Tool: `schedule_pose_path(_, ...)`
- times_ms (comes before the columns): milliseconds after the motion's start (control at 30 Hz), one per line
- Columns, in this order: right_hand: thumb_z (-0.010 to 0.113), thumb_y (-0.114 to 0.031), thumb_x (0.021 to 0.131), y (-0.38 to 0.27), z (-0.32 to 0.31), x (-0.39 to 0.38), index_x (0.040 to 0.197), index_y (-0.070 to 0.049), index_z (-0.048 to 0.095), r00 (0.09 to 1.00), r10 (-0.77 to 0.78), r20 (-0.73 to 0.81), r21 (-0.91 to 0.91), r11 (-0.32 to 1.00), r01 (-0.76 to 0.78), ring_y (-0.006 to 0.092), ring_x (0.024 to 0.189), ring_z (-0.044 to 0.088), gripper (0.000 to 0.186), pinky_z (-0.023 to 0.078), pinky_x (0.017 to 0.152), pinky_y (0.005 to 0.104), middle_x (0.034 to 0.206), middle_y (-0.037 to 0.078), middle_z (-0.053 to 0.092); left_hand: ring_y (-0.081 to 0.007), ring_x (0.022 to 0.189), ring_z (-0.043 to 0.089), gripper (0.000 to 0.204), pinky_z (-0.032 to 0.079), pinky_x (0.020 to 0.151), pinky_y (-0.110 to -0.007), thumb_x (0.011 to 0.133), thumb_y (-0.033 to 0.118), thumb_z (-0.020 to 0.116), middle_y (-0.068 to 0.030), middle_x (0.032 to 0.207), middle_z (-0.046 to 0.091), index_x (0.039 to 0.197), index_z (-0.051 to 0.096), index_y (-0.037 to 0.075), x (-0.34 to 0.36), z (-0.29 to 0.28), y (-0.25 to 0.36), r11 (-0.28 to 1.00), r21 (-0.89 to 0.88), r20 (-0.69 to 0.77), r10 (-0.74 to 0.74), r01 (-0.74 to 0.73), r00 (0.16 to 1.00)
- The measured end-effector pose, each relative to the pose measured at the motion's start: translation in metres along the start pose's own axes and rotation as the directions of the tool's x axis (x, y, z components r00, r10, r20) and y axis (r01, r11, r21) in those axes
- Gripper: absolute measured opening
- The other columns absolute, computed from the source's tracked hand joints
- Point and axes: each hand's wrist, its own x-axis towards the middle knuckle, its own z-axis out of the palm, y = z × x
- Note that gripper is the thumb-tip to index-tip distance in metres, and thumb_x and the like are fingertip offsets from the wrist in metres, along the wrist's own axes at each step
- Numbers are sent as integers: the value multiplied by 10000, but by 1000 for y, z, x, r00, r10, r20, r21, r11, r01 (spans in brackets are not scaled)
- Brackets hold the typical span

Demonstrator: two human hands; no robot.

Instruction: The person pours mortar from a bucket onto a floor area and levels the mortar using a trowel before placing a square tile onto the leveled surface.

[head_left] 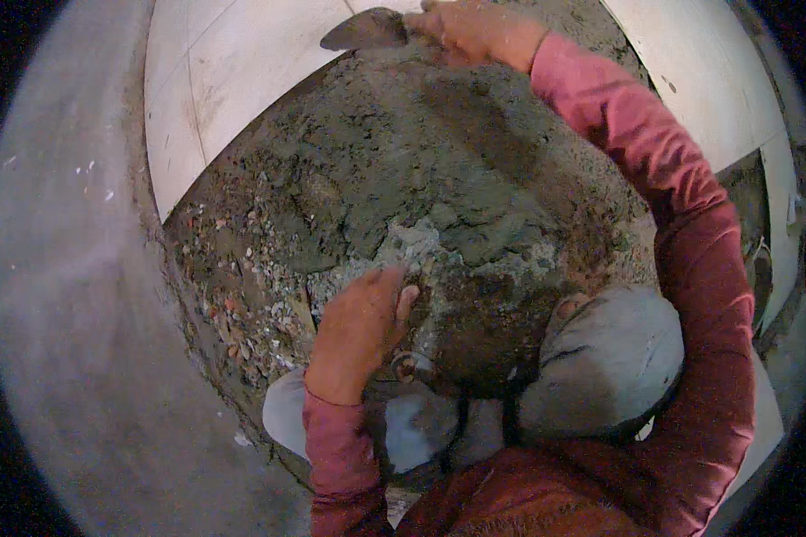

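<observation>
Right grip [475, 31] clasped on pointed trowel [367, 31], left grip [358, 331] spread, lumpy grey mortar [376, 143]

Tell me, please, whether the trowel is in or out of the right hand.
In: the trowel juts from the right hand, its handle hidden in the grip.

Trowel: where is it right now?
At the top of the head view, just left of centre, the trowel is in the right hand, at the edge of the pale tiling.
</observation>
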Motion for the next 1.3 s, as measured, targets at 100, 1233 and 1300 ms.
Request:
schedule_pose_path(100,487,-313,1010,21,-5,36,1213,-148,612,897,161,413,-135,984,-114,227,657,654,290,514,556,361,833,48,667,-399,1013,649,326,535,865,-467,963,267,610,-201,1132,675,1233,618,85,-2,-9,-1,999,44,-51,-24,26,998)
schedule_pose_path(1233,615,-212,880,206,0,-221,1173,-54,678,487,780,394,-586,621,-521,348,816,724,339,573,668,456,889,170,737,-415,1014,639,325,521,866,-475,952,195,617,-205,1141,659,1251,599,70,32,5,24,997,71,86,-47,41,995)
schedule_pose_path(1300,634,-222,876,203,-8,-210,1251,-59,629,400,746,533,-578,666,-472,343,886,715,408,574,723,462,974,170,731,-417,928,641,310,526,779,-489,946,178,623,-209,1053,660,1229,589,57,28,13,11,995,87,31,45,-48,998)
